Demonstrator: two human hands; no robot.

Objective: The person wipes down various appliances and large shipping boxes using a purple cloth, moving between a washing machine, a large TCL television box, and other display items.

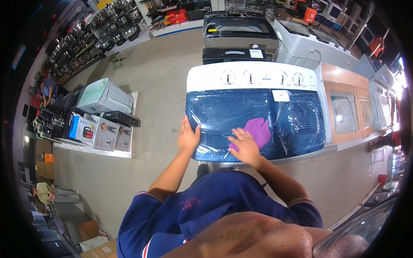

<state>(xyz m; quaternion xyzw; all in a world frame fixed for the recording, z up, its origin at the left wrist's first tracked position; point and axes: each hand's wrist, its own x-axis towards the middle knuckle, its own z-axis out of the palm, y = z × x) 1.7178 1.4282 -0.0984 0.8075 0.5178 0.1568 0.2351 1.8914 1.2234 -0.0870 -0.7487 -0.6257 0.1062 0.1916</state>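
A twin-tub washing machine (pixel 232 113) stands before me, with a white control panel (pixel 209 77) of several knobs and dark blue lids under clear plastic film. My left hand (pixel 188 134) rests against the left edge of the machine's top, holding nothing that I can see. My right hand (pixel 245 146) lies flat with spread fingers at the front of the left lid. Partly under and beside it is a purple cloth (pixel 259 130), pressed on the film. A white label (pixel 281 95) sits between the two lids near the panel.
Right of the machine stands a brown-topped washing machine (pixel 347 106); more washers (pixel 240 29) are behind. To the left, a low white platform (pixel 129 151) bears boxed appliances (pixel 105 132). One person (pixel 50 88) is at the far left, another (pixel 48 193) at the lower left.
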